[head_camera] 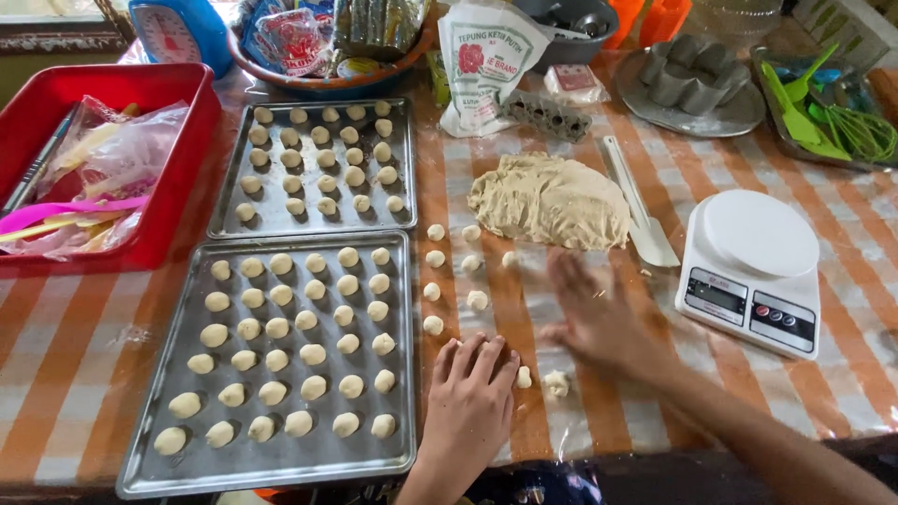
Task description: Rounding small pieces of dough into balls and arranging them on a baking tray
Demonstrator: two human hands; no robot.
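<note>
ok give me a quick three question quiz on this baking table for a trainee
1. True or false: the near baking tray holds rolled dough balls in rows.
2. What lies flat on the table just under the left hand? A) plastic sheet B) whisk C) red tub
3. What white device stands to the right of the right hand?

Key
1. True.
2. A, the clear plastic sheet over the striped cloth; a dough piece lies beside the hand.
3. A digital kitchen scale, beyond it the big dough slab and a white spatula.
</note>
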